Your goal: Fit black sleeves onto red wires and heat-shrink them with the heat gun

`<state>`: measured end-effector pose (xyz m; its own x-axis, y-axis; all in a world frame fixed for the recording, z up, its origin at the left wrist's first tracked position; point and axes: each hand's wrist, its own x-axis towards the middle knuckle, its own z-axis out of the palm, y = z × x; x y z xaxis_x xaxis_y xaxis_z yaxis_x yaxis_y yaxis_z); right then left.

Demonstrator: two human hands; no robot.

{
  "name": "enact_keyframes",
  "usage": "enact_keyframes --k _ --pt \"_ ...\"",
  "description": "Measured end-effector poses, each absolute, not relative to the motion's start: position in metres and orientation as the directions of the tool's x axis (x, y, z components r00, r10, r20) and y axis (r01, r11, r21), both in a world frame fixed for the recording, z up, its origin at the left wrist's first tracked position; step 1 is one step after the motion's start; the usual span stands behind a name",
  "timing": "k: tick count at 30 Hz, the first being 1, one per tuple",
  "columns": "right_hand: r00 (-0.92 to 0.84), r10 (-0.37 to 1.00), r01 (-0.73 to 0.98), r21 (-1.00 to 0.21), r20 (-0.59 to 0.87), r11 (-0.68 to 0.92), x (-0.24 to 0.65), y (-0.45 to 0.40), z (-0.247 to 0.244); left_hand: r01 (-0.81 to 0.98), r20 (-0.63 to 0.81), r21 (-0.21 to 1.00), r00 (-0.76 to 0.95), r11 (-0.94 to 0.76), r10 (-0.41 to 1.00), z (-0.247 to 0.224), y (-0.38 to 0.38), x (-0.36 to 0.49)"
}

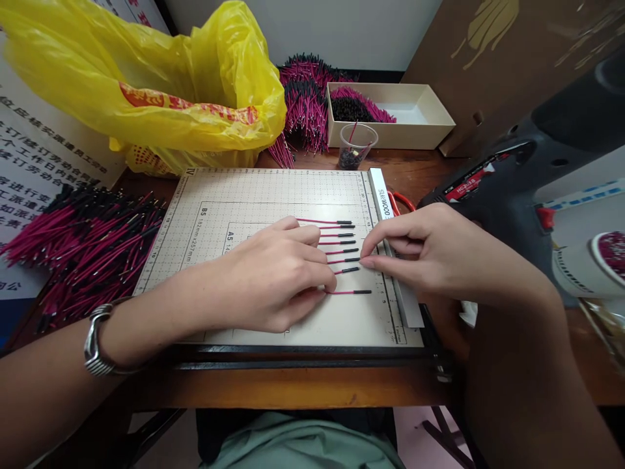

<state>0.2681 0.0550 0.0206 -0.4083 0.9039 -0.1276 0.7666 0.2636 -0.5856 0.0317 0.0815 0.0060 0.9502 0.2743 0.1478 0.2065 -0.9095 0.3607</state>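
Observation:
Several short pink wires with black sleeved ends [344, 242] lie roughly parallel on a cream gridded paper-trimmer board [273, 189], their black ends to the right. Over their left parts rests my left hand [288, 277], palm down, fingers bent and slightly apart, covering much of the wires. One wire [362, 292] lies a little apart, closest to me, by the left thumb. My right hand [410, 251] comes from the right, with thumb and index finger pinched at the black tip of one wire [351, 260]. Its wrist passes over the board's pale edge strip [398, 273].
Pink-and-black wires pile up at left [97, 247] and behind [305, 104]. A yellow plastic bag [195, 124], a cardboard box [390, 137] and a clear cup [358, 140] stand behind the board. At right are a dark machine [512, 156], red handles [403, 200] and a white cup [576, 267].

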Motion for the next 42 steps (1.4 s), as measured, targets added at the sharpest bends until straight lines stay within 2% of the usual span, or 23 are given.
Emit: enact_keyframes --k 4,10,15,17,20,22,26,31,37,39,42 --pt "-0.383 0.919 0.783 -0.561 -0.093 0.269 0.268 0.055 0.02 0.231 0.154 0.268 0.948 -0.936 0.278 0.007 0.08 0.032" --pt "-0.263 0.963 0.823 -0.505 0.066 0.259 0.266 0.059 0.014 0.318 0.23 -0.063 0.927 -0.946 0.296 0.005 0.078 0.036" --pt "-0.218 0.957 0.817 -0.501 0.191 0.286 0.262 0.065 0.001 0.431 0.232 -0.2 0.893 -0.88 0.385 0.007 0.066 0.045" --pt "-0.215 0.952 0.808 -0.508 0.216 0.298 0.261 0.067 -0.003 0.532 0.262 -0.184 0.837 -0.827 0.48 0.006 0.056 0.048" --pt "-0.217 0.947 0.797 -0.517 0.238 0.312 0.263 0.068 -0.004 0.656 0.322 -0.078 0.729 -0.75 0.604 0.0 0.04 0.051" --pt "-0.252 0.947 0.781 -0.536 0.201 0.321 0.264 0.067 -0.002 0.694 0.366 -0.018 0.675 -0.72 0.641 -0.005 0.031 0.051" --pt "-0.3 0.95 0.744 -0.6 0.092 0.293 0.265 0.063 0.006 0.725 0.409 0.036 0.617 -0.687 0.672 -0.011 0.021 0.054" --pt "-0.241 0.944 0.703 -0.63 0.225 0.33 0.263 0.062 0.012 0.739 0.404 0.09 0.586 -0.668 0.702 -0.012 0.018 0.056" --pt "-0.243 0.951 0.676 -0.669 0.194 0.309 0.273 0.051 0.006 0.731 0.359 0.19 0.569 -0.655 0.739 -0.009 0.009 0.05" --pt "-0.215 0.964 0.636 -0.726 0.157 0.26 0.276 0.045 -0.001 0.712 0.341 0.255 0.566 -0.654 0.75 -0.008 0.006 0.049" --pt "-0.203 0.979 0.568 -0.813 0.011 0.127 0.278 0.036 -0.013 0.67 0.316 0.338 0.581 -0.661 0.75 -0.009 0.005 0.051"
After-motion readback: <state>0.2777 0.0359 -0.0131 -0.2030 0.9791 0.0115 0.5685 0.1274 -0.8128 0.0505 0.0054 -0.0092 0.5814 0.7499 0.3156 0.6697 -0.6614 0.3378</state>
